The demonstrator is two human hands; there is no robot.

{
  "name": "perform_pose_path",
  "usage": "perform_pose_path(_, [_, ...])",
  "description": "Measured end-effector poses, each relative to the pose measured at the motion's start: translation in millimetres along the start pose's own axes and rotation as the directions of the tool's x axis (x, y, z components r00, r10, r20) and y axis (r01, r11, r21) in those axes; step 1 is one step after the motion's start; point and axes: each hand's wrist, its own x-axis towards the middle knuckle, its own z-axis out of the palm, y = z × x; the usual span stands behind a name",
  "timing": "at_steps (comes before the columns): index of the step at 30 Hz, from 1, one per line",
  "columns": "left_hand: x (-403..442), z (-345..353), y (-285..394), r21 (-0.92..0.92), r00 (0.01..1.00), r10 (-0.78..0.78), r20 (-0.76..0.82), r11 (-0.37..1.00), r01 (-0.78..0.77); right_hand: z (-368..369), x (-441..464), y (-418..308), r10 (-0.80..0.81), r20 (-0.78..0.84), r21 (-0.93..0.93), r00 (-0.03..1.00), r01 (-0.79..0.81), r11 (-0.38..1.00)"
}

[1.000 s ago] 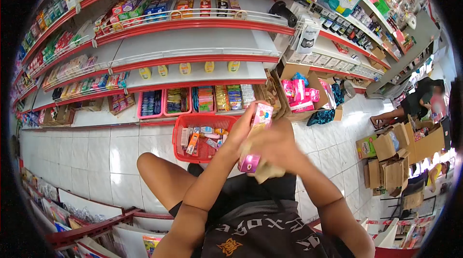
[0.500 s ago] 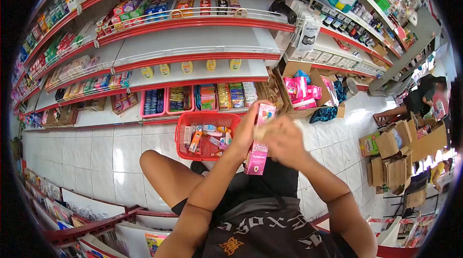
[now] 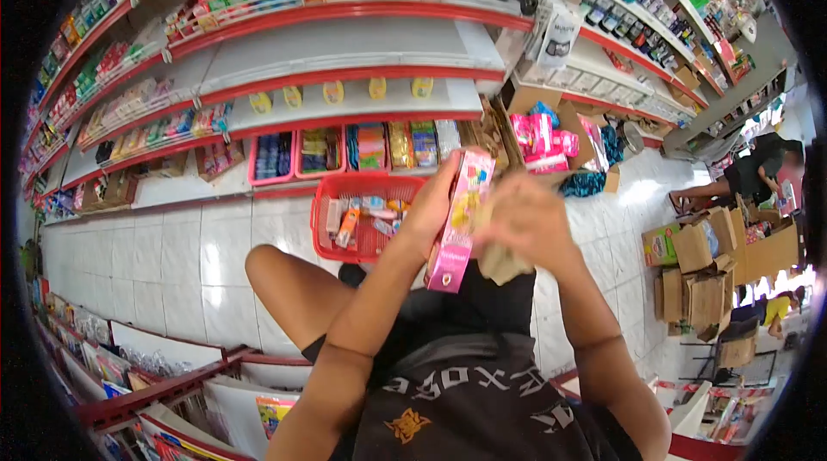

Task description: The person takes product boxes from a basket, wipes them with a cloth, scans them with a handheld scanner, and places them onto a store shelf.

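A long pink box (image 3: 461, 224) with printed pictures is upright and slightly tilted in front of my body. My left hand (image 3: 431, 207) is wrapped round its left side. Just right of the box, my right hand (image 3: 530, 220) is closed on a beige cloth (image 3: 502, 264), which hangs below the fingers; this hand is smeared by motion. Beyond my left forearm, a red basket (image 3: 320, 218) on the floor holds several small packs and tubes, among them an orange and white box (image 3: 347, 227).
Shelves with red edges (image 3: 362, 79) carry yellow bottles and packs. Pink-rimmed bins (image 3: 274, 181) hold sachets below. A carton of pink packs (image 3: 543, 144) stands to the right. Open cardboard boxes (image 3: 702, 289) and two people (image 3: 754, 177) (image 3: 780, 310) are at the far right.
The pink box has tilted and turned a little in my left hand. My right hand with the cloth has moved slightly right, away from the box. The view has shifted, so the shelves and basket appear higher.
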Motion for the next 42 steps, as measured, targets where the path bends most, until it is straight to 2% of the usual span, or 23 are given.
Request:
perform_pose_path(1, [-3.8, 5.6, -0.4, 0.112, 0.996, 0.092, 0.000, 0.990, -0.091, -1.1, 10.0, -11.7, 0.222, -0.139, -0.023, 0.965, -0.227, 0.974])
perform_pose_path(2, [-2.9, 9.4, 2.5, 0.230, 0.981, 0.193, 0.022, 0.954, -0.193, 6.6, 8.9, -11.7, 0.215, -0.143, -0.029, 0.966, -0.222, 0.975])
perform_pose_path(4, [2.3, 0.5, 2.1, 0.211, 0.981, 0.193, 0.037, 0.958, -0.196, 29.3, -5.4, -12.2, -0.273, 0.007, -0.348, 0.962, 0.259, 0.901])
perform_pose_path(6, [1.5, -6.4, 4.7, 0.186, 0.982, 0.188, 0.034, 0.964, -0.191, 24.5, -2.1, -41.8, -0.199, 0.258, 0.087, 0.945, 0.183, 0.979])
perform_pose_path(8, [-6.1, -6.5, 10.5, 0.141, 0.985, 0.110, 0.133, 0.982, -0.128, 14.9, 4.9, -23.9, -0.210, 0.276, 0.331, 0.938, 0.113, 0.937])
perform_pose_path(11, [-9.0, 8.4, 2.7, 0.217, 0.995, 0.080, 0.063, 0.972, -0.092, 5.4, 16.1, 6.2, -0.256, 0.091, -0.005, 0.962, 0.258, 0.966])
perform_pose_path(13, [-5.5, 6.7, 1.2, 0.216, 0.995, 0.087, 0.039, 0.972, -0.094, 13.4, 18.5, -7.8, 0.070, -0.229, -0.195, 0.971, -0.116, 0.974])
perform_pose_path(14, [-3.0, 2.9, 1.5, 0.177, 0.992, 0.116, 0.048, 0.977, -0.123, 17.5, 12.9, -11.8, -0.279, -0.015, -0.406, 0.960, 0.249, 0.879])
perform_pose_path(16, [-4.7, -4.4, 12.8, 0.112, 0.991, 0.091, 0.094, 0.988, -0.102, 32.2, -8.5, -28.4, -0.273, 0.138, 0.079, 0.952, 0.264, 0.961])
perform_pose_path(17, [-6.3, -1.9, 15.4, 0.112, 0.994, 0.082, 0.068, 0.990, -0.090, 30.5, -4.9, -23.6, -0.274, 0.139, 0.080, 0.952, 0.265, 0.961])
perform_pose_path(19, [-2.7, -1.4, 11.0, 0.050, 0.999, 0.025, 0.028, 0.998, -0.026, 17.5, 1.5, -8.1, -0.268, 0.269, 0.451, 0.925, 0.124, 0.884])
perform_pose_path(21, [1.0, 0.9, -1.2, 0.065, 1.000, 0.026, 0.012, 0.998, -0.026, -0.4, 10.1, -8.2, 0.179, 0.081, 0.141, 0.980, -0.189, 0.972])
perform_pose_path(22, [-0.1, 4.7, -3.9, 0.147, 0.997, 0.082, 0.014, 0.986, -0.083, 1.3, 21.4, -9.1, 0.214, -0.169, -0.009, 0.962, -0.219, 0.976])
perform_pose_path(25, [0.5, 8.3, -0.8, 0.087, 0.989, 0.144, 0.023, 0.986, -0.145, 31.2, -0.7, -16.5, -0.086, -0.018, -0.323, 0.996, 0.075, 0.943])
perform_pose_path(28, [-0.5, -3.6, 11.4, 0.131, 0.997, 0.072, 0.042, 0.988, -0.077, 22.4, 0.7, -35.1, -0.148, 0.319, 0.207, 0.936, 0.083, 0.975])
perform_pose_path(30, [2.3, -1.8, 4.2, 0.232, 0.986, 0.157, 0.056, 0.958, -0.166, 5.6, 4.8, -9.6, 0.131, 0.204, 0.390, 0.970, -0.203, 0.898])
perform_pose_path(31, [-1.7, 1.5, 2.2, 0.208, 0.991, 0.103, 0.080, 0.971, -0.118, 3.1, 17.6, -4.4, 0.094, -0.049, -0.020, 0.994, -0.095, 0.995])
perform_pose_path(32, [-3.8, 5.0, -0.5, 0.209, 0.992, 0.097, 0.080, 0.972, -0.112, 4.2, 27.2, -13.9, 0.216, -0.235, -0.021, 0.948, -0.227, 0.974])
perform_pose_path(34, [-3.8, 11.8, -0.8, 0.125, 0.988, 0.152, -0.019, 0.981, -0.148, 15.6, 17.8, -8.4, -0.235, -0.022, -0.359, 0.972, 0.212, 0.909])
perform_pose_path(36, [-3.1, -1.0, 6.4, 0.115, 0.990, 0.138, -0.009, 0.984, -0.136, 27.6, 1.8, -23.5, -0.152, 0.145, 0.149, 0.978, 0.130, 0.980])
perform_pose_path(38, [-4.3, -3.6, 14.8, 0.177, 0.992, 0.098, 0.081, 0.978, -0.111, 18.1, 6.1, -25.3, -0.162, 0.343, 0.276, 0.925, 0.065, 0.959])
perform_pose_path(40, [0.6, 0.8, 5.0, 0.215, 0.990, 0.139, -0.012, 0.968, -0.133, 4.3, 10.6, -5.8, 0.100, 0.150, 0.253, 0.984, -0.136, 0.958])
perform_pose_path(42, [-0.7, 2.9, 0.0, 0.133, 1.000, -0.002, 0.002, 0.991, 0.002, 14.6, 26.8, -6.4, 0.254, -0.404, -0.025, 0.879, -0.288, 0.957])
